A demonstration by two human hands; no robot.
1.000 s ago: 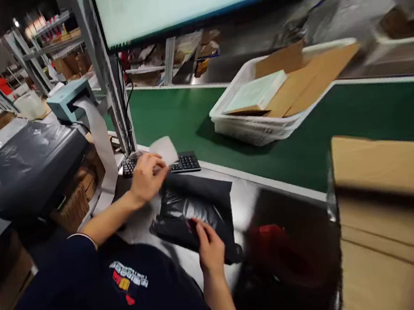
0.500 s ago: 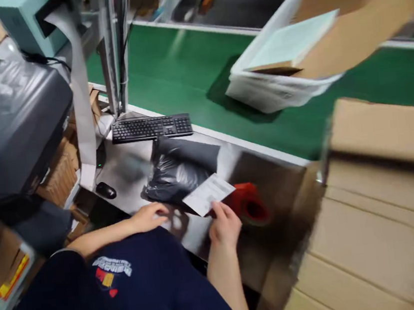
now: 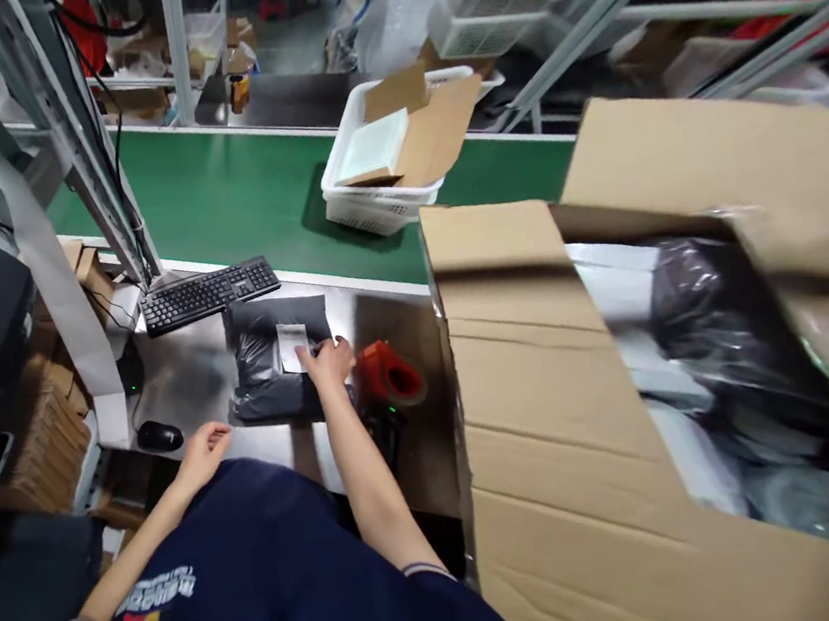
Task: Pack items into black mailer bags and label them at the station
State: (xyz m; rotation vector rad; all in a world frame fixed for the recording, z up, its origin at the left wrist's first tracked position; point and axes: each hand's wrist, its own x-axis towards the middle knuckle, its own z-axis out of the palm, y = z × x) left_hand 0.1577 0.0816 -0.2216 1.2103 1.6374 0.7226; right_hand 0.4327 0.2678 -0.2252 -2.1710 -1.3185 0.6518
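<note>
A black plastic mailer bag (image 3: 266, 394) lies flat on the metal work table, with a white printed label (image 3: 293, 348) on its upper face. My right hand (image 3: 328, 363) grips the bag near its right side, the thumb by the label's edge and the fingers curled; what lies beneath the palm is hidden. My left hand (image 3: 204, 457) hangs empty by the table's front edge, fingers loosely bent and apart, close to the black mouse (image 3: 159, 437). Just right of the bag is an orange-red tape dispenser (image 3: 390, 374).
Behind the bag lies a black keyboard (image 3: 210, 293). A green conveyor belt (image 3: 233, 187) carries a white basket (image 3: 380, 216) with cardboard in it. At right stands a large open carton (image 3: 540, 416) holding bagged parcels. A paper strip (image 3: 58, 274) hangs from the printer at left.
The label, held in my right hand before, now lies on the bag. That hand has moved onto the bag's right side. My view has swung right, bringing the carton's contents into sight.
</note>
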